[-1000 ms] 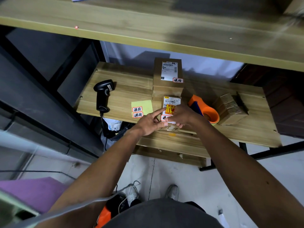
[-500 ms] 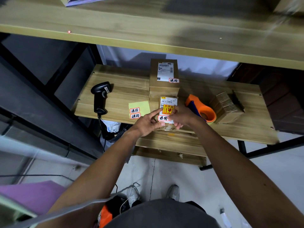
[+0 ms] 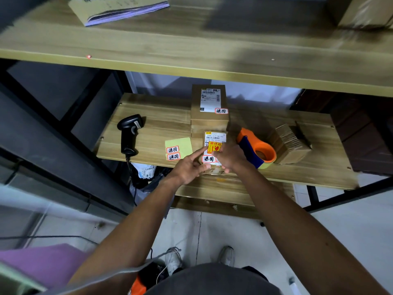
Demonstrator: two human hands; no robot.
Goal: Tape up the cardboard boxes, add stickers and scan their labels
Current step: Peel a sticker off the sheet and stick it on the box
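Note:
A small cardboard box (image 3: 215, 136) lies at the front of the lower wooden shelf (image 3: 153, 116), with a white barcode label, a yellow-and-red sticker and a white red-edged sticker on top. My left hand (image 3: 189, 167) steadies its near left side, forefinger stretched onto the yellow sticker. My right hand (image 3: 228, 156) rests on the box's right side, fingers on its top. Just behind stands a taller stack of boxes (image 3: 209, 107) bearing a label and a red-edged sticker. A yellow backing sheet (image 3: 180, 143) with two red-edged stickers lies left of the box.
A black barcode scanner (image 3: 129, 133) lies at the shelf's left, its cable hanging down. An orange tape dispenser (image 3: 256, 149) sits right of the box, beside a bundle of flat cardboard (image 3: 289, 144). An upper shelf (image 3: 191, 50) overhangs, holding a booklet (image 3: 119, 8).
The white red-edged sticker came to lie flat on the near end of the box's top. My left forefinger moved up onto the yellow sticker. The view has tilted upward a little.

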